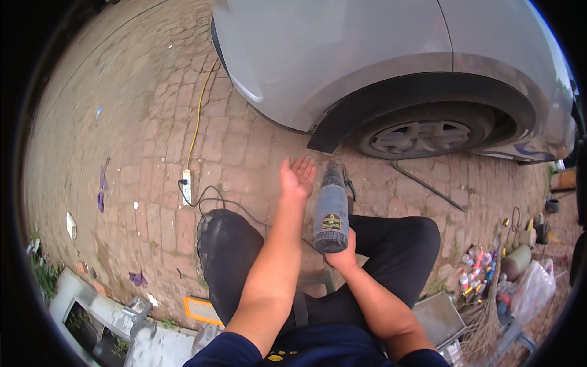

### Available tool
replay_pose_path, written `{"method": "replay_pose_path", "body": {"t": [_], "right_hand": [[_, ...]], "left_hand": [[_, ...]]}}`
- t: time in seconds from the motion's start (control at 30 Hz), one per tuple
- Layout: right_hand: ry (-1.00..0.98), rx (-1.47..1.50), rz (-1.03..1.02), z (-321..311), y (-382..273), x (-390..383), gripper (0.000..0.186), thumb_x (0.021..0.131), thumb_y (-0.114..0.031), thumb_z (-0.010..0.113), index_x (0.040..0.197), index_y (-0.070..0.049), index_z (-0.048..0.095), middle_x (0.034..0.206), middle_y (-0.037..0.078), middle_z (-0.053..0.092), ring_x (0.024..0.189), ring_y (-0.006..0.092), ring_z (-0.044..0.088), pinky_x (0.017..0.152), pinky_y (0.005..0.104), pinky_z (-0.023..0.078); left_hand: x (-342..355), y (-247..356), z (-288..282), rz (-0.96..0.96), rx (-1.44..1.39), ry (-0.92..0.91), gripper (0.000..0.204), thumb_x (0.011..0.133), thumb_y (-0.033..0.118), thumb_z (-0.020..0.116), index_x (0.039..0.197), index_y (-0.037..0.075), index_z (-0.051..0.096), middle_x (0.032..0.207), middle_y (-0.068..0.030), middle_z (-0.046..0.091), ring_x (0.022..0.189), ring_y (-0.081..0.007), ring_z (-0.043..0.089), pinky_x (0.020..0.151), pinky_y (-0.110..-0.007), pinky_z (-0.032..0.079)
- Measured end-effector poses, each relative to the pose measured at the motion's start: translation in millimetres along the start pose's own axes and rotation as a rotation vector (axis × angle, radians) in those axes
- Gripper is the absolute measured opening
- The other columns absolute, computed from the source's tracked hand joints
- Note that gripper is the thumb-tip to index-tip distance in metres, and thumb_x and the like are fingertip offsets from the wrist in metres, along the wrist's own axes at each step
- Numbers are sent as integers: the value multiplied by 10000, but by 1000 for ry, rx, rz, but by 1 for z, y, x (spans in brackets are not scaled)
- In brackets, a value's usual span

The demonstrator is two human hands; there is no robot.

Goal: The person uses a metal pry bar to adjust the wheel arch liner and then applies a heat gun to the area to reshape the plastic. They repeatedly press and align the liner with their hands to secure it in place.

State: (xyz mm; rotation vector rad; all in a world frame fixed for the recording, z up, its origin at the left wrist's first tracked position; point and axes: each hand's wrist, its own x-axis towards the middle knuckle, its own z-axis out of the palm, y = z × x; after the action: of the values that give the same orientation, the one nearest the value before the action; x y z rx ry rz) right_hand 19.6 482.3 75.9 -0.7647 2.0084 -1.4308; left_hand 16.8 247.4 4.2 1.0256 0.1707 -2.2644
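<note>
My right hand grips a blue-grey heat gun from below; the handle is mostly hidden under its barrel. The dark nozzle points away from me, toward the silver car. Just left of the nozzle, my left hand is held out empty, palm up and fingers extended. Beyond both hands is the lower end of the black wheel-arch trim, with neither hand touching it. The car's wheel stands to the right of that trim.
A white power strip on a yellow cord lies left on the brick paving, a dark cable running toward me. A thin bar lies near the wheel. Bottles, a straw broom and a plastic bag are at right.
</note>
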Motion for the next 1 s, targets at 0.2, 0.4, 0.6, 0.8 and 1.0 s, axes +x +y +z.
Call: {"method": "replay_pose_path", "body": {"t": [0.2,0.4,0.6,0.8,1.0], "right_hand": [[208,314,282,-9,45,-15,249,987,26,720,1222,-35,666,1090,75,700,930,171,666,794,339,557],[278,148,294,-15,58,-19,250,990,42,711,1223,-27,653,1094,47,679,915,141,633,797,319,537],[216,-102,200,-19,38,-16,257,988,34,711,1229,-28,649,1107,50,676,964,144,626,836,332,532],[200,-63,259,-25,26,-8,280,986,41,709,1250,-35,654,1132,49,685,989,148,632,841,331,531],[241,-154,228,-23,38,-8,279,992,47,711,1254,-30,655,1151,60,702,1018,164,651,867,339,547]], "left_hand": [[14,-39,29,-197,-380,-234,771,1107,575,486,1536,-66,460,1648,-230,462,1542,-362,440,1303,-547,332],[23,-63,52,-180,-764,-384,798,1059,590,583,1526,-50,482,1588,-235,533,1519,-397,471,1309,-593,333],[18,-65,66,-167,-915,-342,725,1036,524,676,1473,-36,535,1560,-220,569,1494,-399,498,1295,-592,352],[27,-60,80,-164,-904,-90,616,1027,518,719,1346,-1,627,1446,-197,662,1383,-374,600,1219,-564,458],[36,-60,83,-179,-834,-26,494,1059,506,682,1269,59,670,1387,-158,704,1322,-338,651,1167,-538,520]]}}
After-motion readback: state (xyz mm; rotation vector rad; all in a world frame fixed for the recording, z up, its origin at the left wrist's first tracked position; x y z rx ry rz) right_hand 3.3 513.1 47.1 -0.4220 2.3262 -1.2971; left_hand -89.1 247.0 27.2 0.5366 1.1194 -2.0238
